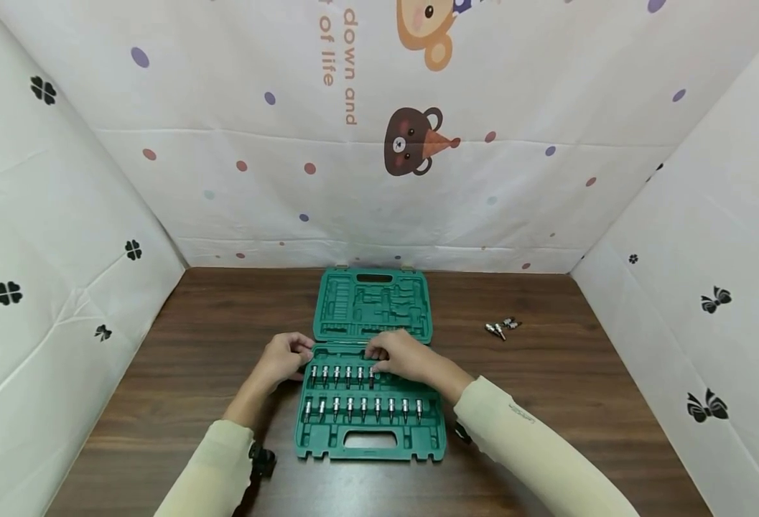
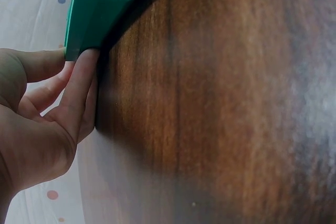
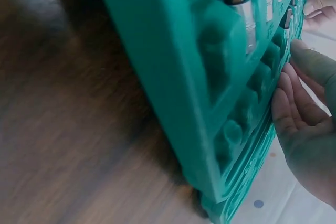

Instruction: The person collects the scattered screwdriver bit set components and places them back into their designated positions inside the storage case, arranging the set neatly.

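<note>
A green plastic case (image 1: pixel 366 391) lies unfolded on the table, holding two rows of silver bit sockets. At its left side, near the hinge, my left hand (image 1: pixel 286 357) grips the edge; in the left wrist view the thumb (image 2: pixel 47 64) lies over the green rim with fingers against the side. My right hand (image 1: pixel 405 355) reaches over the upper row from the right. Its bent thumb and fingers are at the bit socket (image 1: pixel 371 378) at that row's right end, partly hiding it. Vacant slots (image 3: pixel 247 108) show near the right fingers in the right wrist view.
The case's lid (image 1: pixel 373 305) lies back towards the printed cloth wall (image 1: pixel 353 201). Several loose bit sockets (image 1: pixel 502 328) lie to the right on the brown wooden table (image 1: pixel 528 402). Cloth walls also stand at the left and right.
</note>
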`<state>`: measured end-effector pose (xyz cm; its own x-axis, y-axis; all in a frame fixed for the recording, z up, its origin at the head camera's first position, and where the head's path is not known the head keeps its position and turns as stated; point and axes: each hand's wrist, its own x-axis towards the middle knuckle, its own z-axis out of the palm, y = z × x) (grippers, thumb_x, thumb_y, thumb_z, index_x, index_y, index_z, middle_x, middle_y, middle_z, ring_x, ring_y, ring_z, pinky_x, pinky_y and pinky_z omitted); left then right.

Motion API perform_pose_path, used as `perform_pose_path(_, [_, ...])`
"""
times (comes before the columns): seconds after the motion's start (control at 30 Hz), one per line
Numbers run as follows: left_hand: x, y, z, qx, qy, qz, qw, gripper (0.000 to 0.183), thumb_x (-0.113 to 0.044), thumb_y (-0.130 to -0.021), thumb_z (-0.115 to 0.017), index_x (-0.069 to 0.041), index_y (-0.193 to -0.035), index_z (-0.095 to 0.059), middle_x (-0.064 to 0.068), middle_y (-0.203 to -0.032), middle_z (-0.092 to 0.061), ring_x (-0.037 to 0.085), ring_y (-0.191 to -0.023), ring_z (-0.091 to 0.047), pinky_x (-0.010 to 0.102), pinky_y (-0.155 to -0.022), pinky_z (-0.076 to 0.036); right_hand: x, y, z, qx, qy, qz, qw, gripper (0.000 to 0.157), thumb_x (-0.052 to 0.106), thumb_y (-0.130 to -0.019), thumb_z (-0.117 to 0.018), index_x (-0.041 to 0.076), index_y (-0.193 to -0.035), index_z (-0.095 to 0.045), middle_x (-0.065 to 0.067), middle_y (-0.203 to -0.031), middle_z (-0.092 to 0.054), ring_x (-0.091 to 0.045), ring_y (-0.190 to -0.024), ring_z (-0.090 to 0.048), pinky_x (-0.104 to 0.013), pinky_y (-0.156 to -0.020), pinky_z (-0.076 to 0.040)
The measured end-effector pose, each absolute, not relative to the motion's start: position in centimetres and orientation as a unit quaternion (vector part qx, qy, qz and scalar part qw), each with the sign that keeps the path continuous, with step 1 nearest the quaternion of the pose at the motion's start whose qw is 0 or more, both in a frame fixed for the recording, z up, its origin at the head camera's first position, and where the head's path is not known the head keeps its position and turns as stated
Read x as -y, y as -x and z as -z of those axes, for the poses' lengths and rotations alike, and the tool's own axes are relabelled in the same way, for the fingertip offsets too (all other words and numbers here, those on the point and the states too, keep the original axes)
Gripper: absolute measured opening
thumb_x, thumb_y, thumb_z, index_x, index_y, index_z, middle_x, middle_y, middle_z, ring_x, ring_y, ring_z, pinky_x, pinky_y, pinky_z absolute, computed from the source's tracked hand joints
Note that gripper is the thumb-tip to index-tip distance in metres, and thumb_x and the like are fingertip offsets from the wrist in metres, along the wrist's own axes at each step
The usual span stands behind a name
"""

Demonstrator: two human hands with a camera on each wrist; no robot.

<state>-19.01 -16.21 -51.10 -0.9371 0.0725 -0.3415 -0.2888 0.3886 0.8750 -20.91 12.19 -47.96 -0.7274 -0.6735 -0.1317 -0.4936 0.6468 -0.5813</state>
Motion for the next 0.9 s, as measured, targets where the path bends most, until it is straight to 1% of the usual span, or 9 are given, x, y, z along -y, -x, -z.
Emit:
perform_pose_path(0.13, [16.3, 18.9, 51.2, -0.817, 0.068, -0.548, 0.163, 0.016, 0.000, -0.101, -0.059, 0.002, -0.116, -0.067, 0.015, -0.100, -0.062, 0.025, -0.086, -0.063, 0.039, -0.068, -0.063, -13.1, 20.6, 48.0, -0.888, 0.321, 0.290, 0.157, 0.025, 0.018, -0.096, -0.075, 0.011, -0.120, -0.073, -0.002, -0.113, -0.072, -0.013, -0.100, -0.067, -0.028, -0.085, -0.058])
perform_pose_path(0.27, [16.4, 18.9, 51.3, -0.816, 0.068, -0.550, 0.162, 0.016, 0.000, -0.101, -0.059, 0.002, -0.115, -0.067, 0.015, -0.099, -0.062, 0.024, -0.085, -0.063, 0.039, -0.067, -0.063, -14.3, 20.4, 47.9, -0.887, 0.309, 0.315, 0.137, 0.025, 0.016, -0.096, -0.075, 0.009, -0.120, -0.072, -0.003, -0.112, -0.072, -0.012, -0.098, -0.067, -0.029, -0.085, -0.058])
perform_pose_path(0.5, [16.0, 18.8, 51.4, -0.818, 0.066, -0.549, 0.161, 0.016, 0.001, -0.101, -0.059, 0.002, -0.115, -0.067, 0.015, -0.100, -0.062, 0.025, -0.087, -0.064, 0.040, -0.068, -0.063, -17.2, 20.0, 48.4, -0.888, 0.286, 0.339, 0.120, 0.026, 0.018, -0.097, -0.075, 0.009, -0.121, -0.071, -0.002, -0.110, -0.071, -0.009, -0.095, -0.066, -0.026, -0.082, -0.058])
perform_pose_path(0.63, [15.8, 18.8, 51.4, -0.817, 0.067, -0.549, 0.161, 0.016, 0.000, -0.101, -0.059, 0.001, -0.115, -0.068, 0.015, -0.100, -0.063, 0.024, -0.087, -0.064, 0.039, -0.068, -0.063, -18.8, 19.4, 48.6, -0.888, 0.278, 0.354, 0.095, 0.027, 0.018, -0.096, -0.075, 0.009, -0.122, -0.070, -0.002, -0.112, -0.071, -0.010, -0.096, -0.067, -0.026, -0.083, -0.059])
perform_pose_path(0.77, [15.8, 18.8, 51.2, -0.816, 0.064, -0.552, 0.160, 0.016, 0.000, -0.101, -0.059, 0.001, -0.115, -0.068, 0.015, -0.102, -0.063, 0.024, -0.088, -0.064, 0.039, -0.067, -0.063, -20.5, 19.3, 48.6, -0.898, 0.258, 0.352, 0.059, 0.028, 0.017, -0.095, -0.076, 0.011, -0.122, -0.070, -0.001, -0.114, -0.070, -0.012, -0.098, -0.067, -0.029, -0.083, -0.060])
perform_pose_path(0.9, [16.1, 18.8, 51.0, -0.816, 0.070, -0.552, 0.155, 0.016, 0.001, -0.101, -0.059, 0.002, -0.115, -0.068, 0.015, -0.101, -0.063, 0.025, -0.088, -0.063, 0.040, -0.067, -0.063, -22.2, 19.6, 48.7, -0.911, 0.232, 0.340, 0.019, 0.032, 0.018, -0.095, -0.077, 0.011, -0.125, -0.068, -0.002, -0.115, -0.069, -0.018, -0.101, -0.067, -0.037, -0.083, -0.060])
